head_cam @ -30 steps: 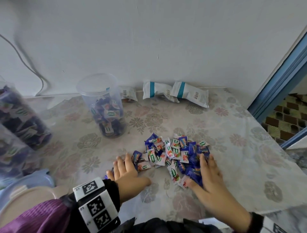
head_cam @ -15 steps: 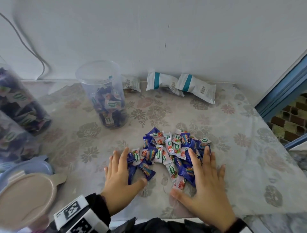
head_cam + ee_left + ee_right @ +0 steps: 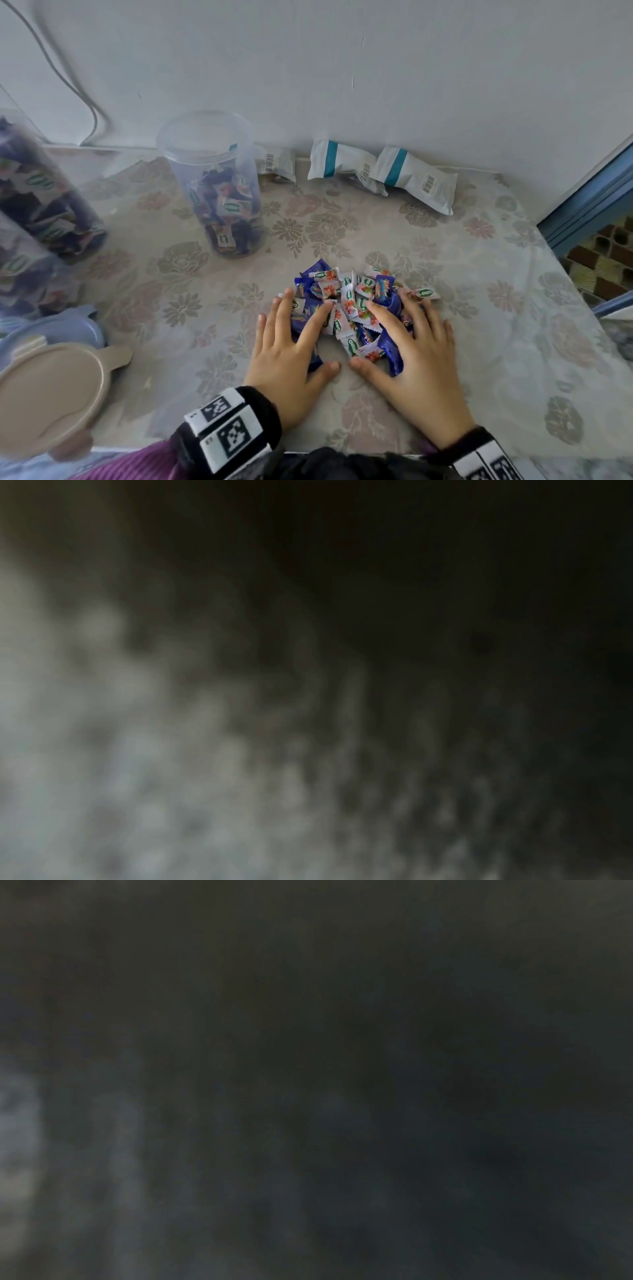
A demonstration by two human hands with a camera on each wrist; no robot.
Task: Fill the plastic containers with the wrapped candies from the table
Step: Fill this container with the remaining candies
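Left hand [image 3: 287, 356] and right hand [image 3: 416, 356] lie flat with fingers spread, pressing on either flank of the wrapped candies [image 3: 346, 305] heaped between and just ahead of them on the table [image 3: 496, 342]. Ahead and left of the left hand stands an open plastic container [image 3: 214, 185], partly filled; further left are two fuller containers [image 3: 37, 212], blurred, with a beige lid [image 3: 51, 387] near that wrist. White packets [image 3: 380, 173] lie along the wall well ahead; both wrist views are dark, apparently from contact with the surface.
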